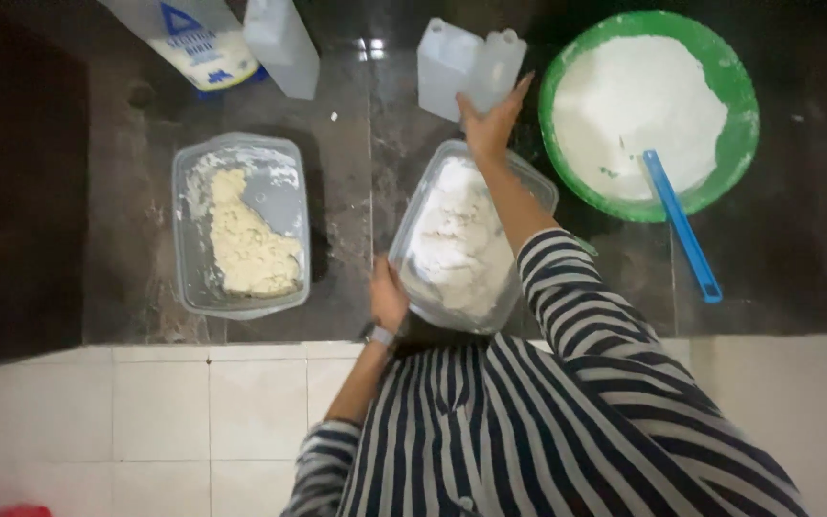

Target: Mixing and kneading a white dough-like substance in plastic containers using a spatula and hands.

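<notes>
Far left on the dark stone counter (pixel 337 191): a clear rectangular tub (pixel 240 225) w/ a lump of pale yellowish dough in its middle and flour dust on the walls. Above it, at the top edge, a white bag w/ a blue triangle mark (pixel 193 38) and just beside it a translucent plastic bottle (pixel 282 43).

Centre: a second clear tub (pixel 461 239), tilted, heaped w/ white crumbly flour mix. Left hand (pixel 387 299) holds the tub's near-left corner, fingers wrapped on the rim, a watch on the wrist. The tub sits just in front of the person's striped shirt (pixel 547 421), between the first tub and the green bowl.

Right hand (pixel 490 123) is stretched over the far end of that tub, fingers spread and reaching up to a translucent plastic jug (pixel 466 62) at the counter's far side; fingertips touch its lower edge. Not closed round it; grip looks loose, open.

Right: a big round green bowl (pixel 741 144) full of white flour, w/ a blue-handled scoop (pixel 681 225) lying across its near rim, handle sticking out onto the counter.

Bottom: white tiled front of the counter (pixel 145 412).
</notes>
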